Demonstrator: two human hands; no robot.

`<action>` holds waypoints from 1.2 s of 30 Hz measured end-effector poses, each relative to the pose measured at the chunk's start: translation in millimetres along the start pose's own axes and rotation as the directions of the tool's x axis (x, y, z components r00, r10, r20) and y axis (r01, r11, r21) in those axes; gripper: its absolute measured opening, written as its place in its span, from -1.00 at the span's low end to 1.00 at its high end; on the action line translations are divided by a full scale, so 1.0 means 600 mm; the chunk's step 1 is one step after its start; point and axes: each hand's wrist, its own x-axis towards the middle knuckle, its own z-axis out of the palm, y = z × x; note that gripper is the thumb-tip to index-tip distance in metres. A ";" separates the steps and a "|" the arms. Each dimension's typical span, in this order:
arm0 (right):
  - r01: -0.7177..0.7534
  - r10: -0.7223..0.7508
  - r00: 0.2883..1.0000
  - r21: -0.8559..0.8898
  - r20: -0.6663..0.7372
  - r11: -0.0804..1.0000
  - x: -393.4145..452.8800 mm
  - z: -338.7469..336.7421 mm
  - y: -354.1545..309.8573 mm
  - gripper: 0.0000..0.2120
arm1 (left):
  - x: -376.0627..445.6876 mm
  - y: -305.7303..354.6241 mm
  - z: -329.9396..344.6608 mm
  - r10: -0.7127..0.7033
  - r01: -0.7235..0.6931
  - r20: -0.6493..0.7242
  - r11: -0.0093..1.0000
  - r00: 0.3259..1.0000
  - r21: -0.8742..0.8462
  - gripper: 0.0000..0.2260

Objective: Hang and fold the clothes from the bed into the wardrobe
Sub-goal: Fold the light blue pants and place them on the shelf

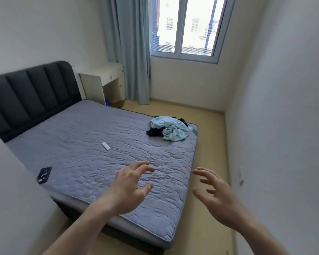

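My left hand: my left hand (131, 183) is raised over the near end of the bed, fingers spread and loosely bent, thumb apart; it grasps nothing and touches nothing.
My right hand: my right hand (215, 193) is up beside it, past the bed's right edge and above the floor, fingers fanned and slightly curved, palm turned inward, with nothing in it.
Hands, count: two, both bare, near each other but apart.
Clothes: one crumpled heap of pale blue and dark navy fabric clothes (168, 128) lies on the far right corner of the bed, well apart from both my hands; how many garments are in it I cannot tell.
Bed: one grey quilted mattress (92, 137) with one dark padded headboard (31, 94) on the left.
Small things on the mattress: one white slim rectangular remote (106, 146) near the middle; one dark flat rectangular object (44, 174) near the left edge.
Room: one cream wooden desk (103, 80), one grey-blue curtain (131, 48), one white-framed window (190, 28).
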 end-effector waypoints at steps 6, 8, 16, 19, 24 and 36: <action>-0.076 0.077 0.995 0.010 -0.061 0.997 0.104 -0.097 0.100 -0.60 | 0.198 0.055 0.062 0.054 -0.056 0.093 0.998 0.994 0.024 -0.65; -0.082 0.083 0.995 0.015 -0.052 0.996 0.152 -0.127 0.136 -0.61 | 0.262 0.068 0.085 0.045 -0.048 0.101 0.999 0.994 0.025 -0.65; -0.053 0.054 0.996 -0.015 0.072 0.998 0.374 -0.268 0.268 -0.61 | 0.489 0.113 0.168 -0.093 0.093 0.079 0.996 0.993 0.006 -0.70; -0.020 0.024 0.993 -0.029 0.115 0.999 0.464 -0.322 0.302 -0.61 | 0.562 0.134 0.190 -0.148 0.149 0.043 0.989 0.988 -0.013 -0.70; 0.018 -0.015 0.979 -0.016 0.205 1.000 0.606 -0.365 0.340 -0.61 | 0.662 0.140 0.204 -0.226 0.227 0.034 0.973 0.974 -0.030 -0.70; 0.015 0.000 0.944 -0.044 0.329 0.999 0.990 -0.385 0.431 -0.62 | 0.994 0.014 0.234 -0.366 0.367 0.045 0.929 0.930 -0.033 -0.70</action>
